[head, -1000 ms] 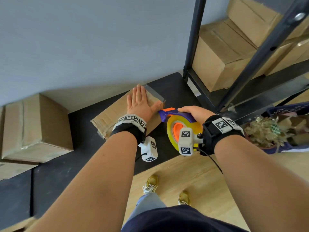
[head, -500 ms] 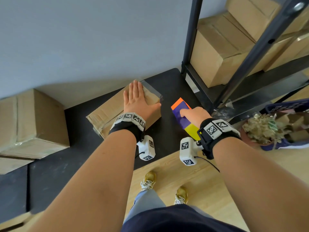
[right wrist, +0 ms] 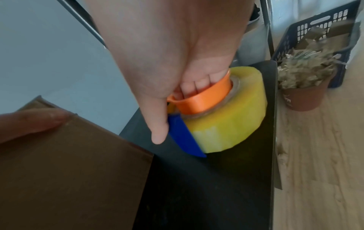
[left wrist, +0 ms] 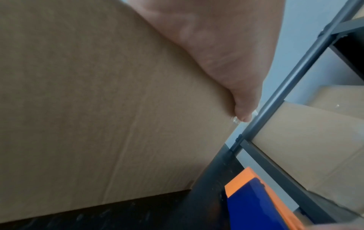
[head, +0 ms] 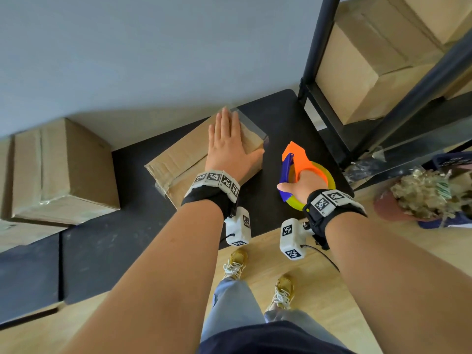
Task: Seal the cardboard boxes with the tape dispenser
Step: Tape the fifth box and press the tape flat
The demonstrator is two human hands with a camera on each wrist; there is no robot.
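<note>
A small cardboard box lies on the black table, with clear tape over its far right end. My left hand lies flat on its top, fingers straight, thumb out over the right edge. To the right of the box, my right hand grips the tape dispenser, an orange and blue frame with a yellow roll. The fingers reach into the orange core and the thumb lies along the blue blade. The dispenser rests on the table, apart from the box.
A larger taped box stands at the left on the table. A black metal shelf rack with more boxes rises at the right. On the wooden floor sit a brown pot of dried scraps and a blue crate.
My right hand has drawn the dispenser away from the box's right end and lowered it onto the table beside the box. The left hand has slid slightly further along the box top.
</note>
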